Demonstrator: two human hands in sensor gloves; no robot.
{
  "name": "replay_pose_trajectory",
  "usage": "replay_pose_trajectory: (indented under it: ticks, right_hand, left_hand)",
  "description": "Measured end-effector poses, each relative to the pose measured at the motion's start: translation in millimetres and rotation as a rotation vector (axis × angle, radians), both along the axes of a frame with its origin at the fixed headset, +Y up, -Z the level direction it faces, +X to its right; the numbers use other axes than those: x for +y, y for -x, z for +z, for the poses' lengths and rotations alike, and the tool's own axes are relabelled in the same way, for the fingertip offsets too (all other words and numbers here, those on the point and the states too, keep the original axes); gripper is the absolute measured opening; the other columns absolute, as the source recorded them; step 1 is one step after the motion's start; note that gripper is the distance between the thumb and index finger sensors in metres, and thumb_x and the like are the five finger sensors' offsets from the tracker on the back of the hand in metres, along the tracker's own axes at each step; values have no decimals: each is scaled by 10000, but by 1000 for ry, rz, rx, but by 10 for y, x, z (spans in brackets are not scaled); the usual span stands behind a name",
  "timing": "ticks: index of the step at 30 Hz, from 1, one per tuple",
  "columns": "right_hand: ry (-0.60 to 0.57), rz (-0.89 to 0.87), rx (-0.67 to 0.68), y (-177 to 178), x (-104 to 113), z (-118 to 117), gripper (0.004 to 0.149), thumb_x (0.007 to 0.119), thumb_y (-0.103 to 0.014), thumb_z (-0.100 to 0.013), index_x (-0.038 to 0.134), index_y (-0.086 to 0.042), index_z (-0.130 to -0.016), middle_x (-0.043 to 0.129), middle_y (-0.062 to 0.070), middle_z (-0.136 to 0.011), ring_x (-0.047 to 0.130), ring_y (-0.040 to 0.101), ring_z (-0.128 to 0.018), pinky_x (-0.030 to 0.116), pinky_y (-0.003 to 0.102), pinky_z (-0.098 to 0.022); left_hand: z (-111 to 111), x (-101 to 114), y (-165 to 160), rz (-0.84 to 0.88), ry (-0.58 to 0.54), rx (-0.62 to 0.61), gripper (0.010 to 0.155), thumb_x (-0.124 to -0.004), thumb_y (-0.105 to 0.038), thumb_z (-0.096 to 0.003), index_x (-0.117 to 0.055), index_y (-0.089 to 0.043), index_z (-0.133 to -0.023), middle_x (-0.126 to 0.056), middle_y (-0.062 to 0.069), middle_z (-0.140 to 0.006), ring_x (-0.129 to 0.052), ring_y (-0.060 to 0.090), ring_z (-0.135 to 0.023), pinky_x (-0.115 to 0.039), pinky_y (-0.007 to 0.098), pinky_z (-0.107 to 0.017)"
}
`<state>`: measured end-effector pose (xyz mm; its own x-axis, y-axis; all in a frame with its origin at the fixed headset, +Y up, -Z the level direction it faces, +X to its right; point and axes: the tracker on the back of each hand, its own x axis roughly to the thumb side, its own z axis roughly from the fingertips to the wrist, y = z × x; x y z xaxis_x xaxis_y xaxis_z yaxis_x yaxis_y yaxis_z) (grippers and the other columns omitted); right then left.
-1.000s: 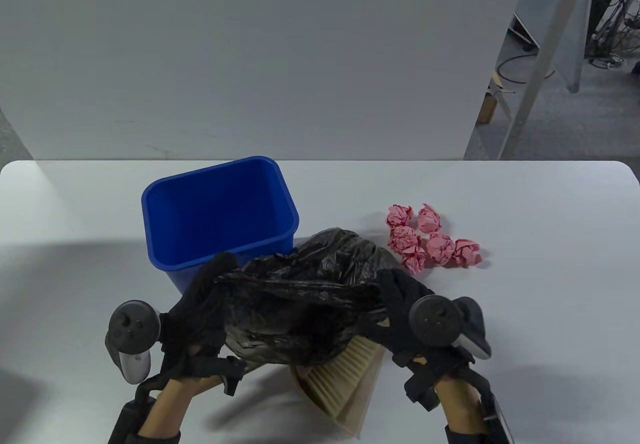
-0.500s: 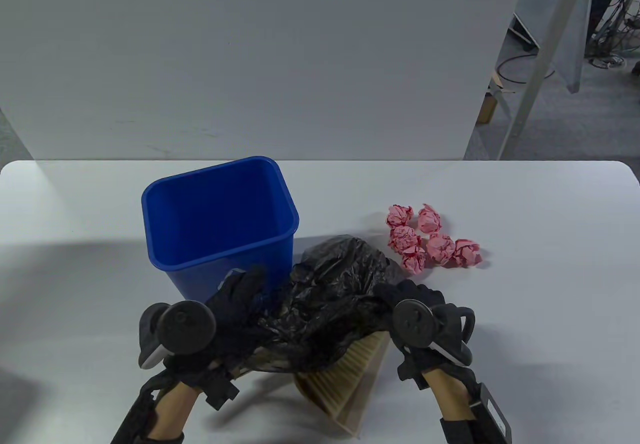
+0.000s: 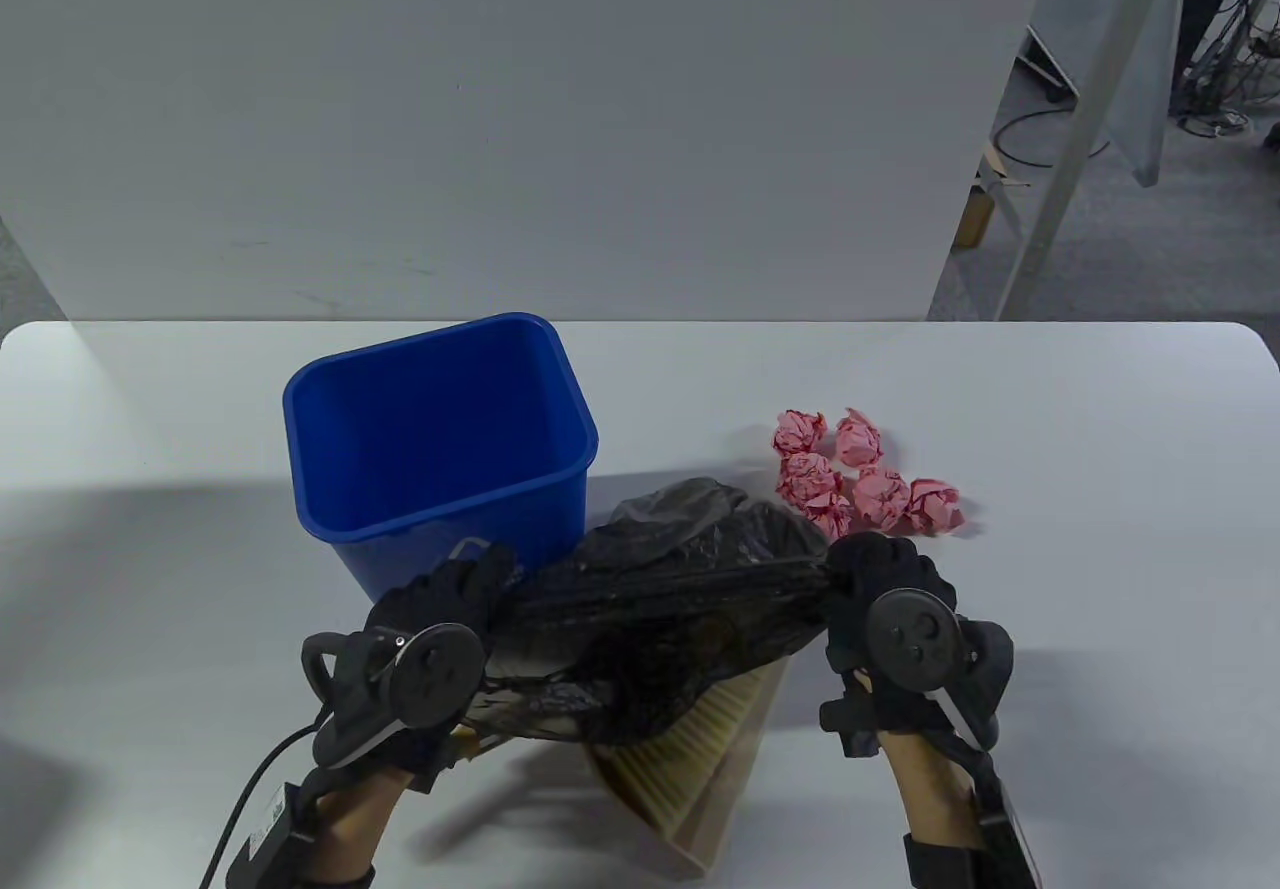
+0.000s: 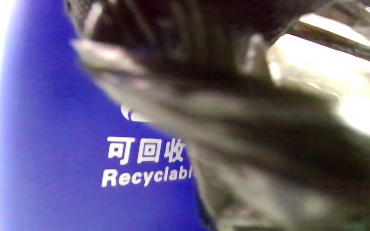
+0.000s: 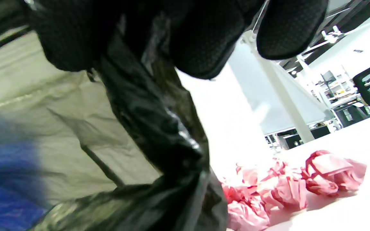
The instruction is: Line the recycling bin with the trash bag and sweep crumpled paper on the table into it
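A black trash bag (image 3: 665, 619) is stretched between both hands just in front of the blue recycling bin (image 3: 440, 439). My left hand (image 3: 450, 594) grips its left end beside the bin's front wall (image 4: 75, 160). My right hand (image 3: 870, 574) grips its right end, the plastic (image 5: 159, 128) hanging from the curled fingers (image 5: 204, 35). Several pink crumpled paper balls (image 3: 865, 474) lie on the table right of the bin, seen close in the right wrist view as pink paper (image 5: 284, 189). A hand brush's straw bristles (image 3: 690, 749) stick out from under the bag.
The white table (image 3: 1100, 529) runs wide on both sides. A white panel (image 3: 500, 109) stands behind its far edge. Beyond the right of the panel are a metal post (image 3: 1060, 169) and floor cables.
Both hands have pulled apart, drawing the crumpled bag out into a taut band. The right hand moved right and forward; the left hand shifted slightly right, toward the bin.
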<state>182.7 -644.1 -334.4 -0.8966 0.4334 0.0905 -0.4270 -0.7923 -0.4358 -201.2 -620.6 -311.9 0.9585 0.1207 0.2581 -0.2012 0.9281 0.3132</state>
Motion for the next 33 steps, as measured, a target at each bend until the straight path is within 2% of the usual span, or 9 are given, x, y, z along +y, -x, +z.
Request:
replay_pose_trajectory:
  ticks: [5, 8, 12, 17, 22, 24, 27, 30, 33]
  right_hand:
    - [-21, -54, -159, -185, 37, 35, 304, 719, -483, -569, 662, -256, -763, 752, -7, -723, 814, 288, -730, 650, 681, -603]
    - [-3, -191, -200, -339, 29, 56, 298, 724, -473, -569, 664, -250, -757, 731, 27, -777, 789, 326, -764, 643, 688, -601]
    - [78, -377, -130, -392, -41, 36, 273, 643, -468, -591, 659, -272, -781, 785, 18, -752, 868, 260, -657, 745, 600, -559]
    - [123, -583, -4, -247, 7, 4, 316, 577, -450, -606, 730, -254, -801, 887, 55, -646, 931, 208, -478, 815, 535, -482]
    - [64, -608, 76, -93, 525, 44, 339, 577, -411, -618, 710, -243, -880, 876, 130, -758, 941, 270, -559, 815, 558, -492]
    - [67, -622, 108, -48, 855, 55, 446, 566, -362, -628, 645, -186, -1030, 872, 138, -788, 942, 288, -572, 821, 555, -484]
    - [-36, -553, 103, 3, 1356, 128, 480, 561, -343, -630, 569, -190, -1084, 851, 150, -822, 931, 296, -598, 822, 545, -486]
    - [-259, -508, 176, 73, 1832, 376, 494, 553, -346, -630, 515, -208, -1103, 820, 149, -860, 917, 296, -637, 811, 541, -513]
    - [-669, -362, 318, 200, 2116, 880, 488, 538, -353, -630, 486, -246, -1103, 767, 136, -917, 875, 305, -713, 759, 565, -577]
  left_hand:
    - [-6, 28, 98, -2, -2, 124, 508, -764, -304, -584, -674, -261, -1082, -836, -8, -992, -978, 163, -697, -835, 477, -534]
    - [4, 49, 144, 141, 26, 98, 488, -733, -304, -593, -686, -251, -1076, -849, 8, -991, -999, 170, -683, -853, 461, -510]
    - [-6, 39, 142, 361, 137, 11, 480, -728, -324, -596, -699, -236, -1067, -897, 8, -950, -1053, 71, -515, -903, 377, -414]
    - [-165, -1, 125, 708, 300, -75, 477, -732, -438, -598, -795, -182, -996, -1035, -30, -741, -1054, -3, -245, -929, 323, -249]
    - [-368, 380, -106, 793, 345, -166, 493, -686, -455, -615, -748, -203, -1034, -1004, -26, -825, -1100, 34, -407, -937, 343, -341]
    - [-448, 683, -276, 805, 367, -205, 507, -666, -440, -621, -699, -204, -1068, -961, 0, -898, -1102, 74, -522, -931, 368, -408]
    - [-458, 1174, -446, 846, 386, -311, 544, -627, -417, -635, -587, -180, -1122, -850, 72, -1022, -1064, 155, -726, -905, 403, -524]
    - [-151, 1678, -536, 944, 148, -465, 546, -629, -396, -631, -563, -198, -1135, -818, 78, -1053, -1048, 163, -756, -894, 408, -542]
    - [347, 1958, -549, 916, -181, -643, 555, -616, -390, -641, -477, -286, -1169, -681, 18, -1147, -936, 138, -856, -820, 421, -638]
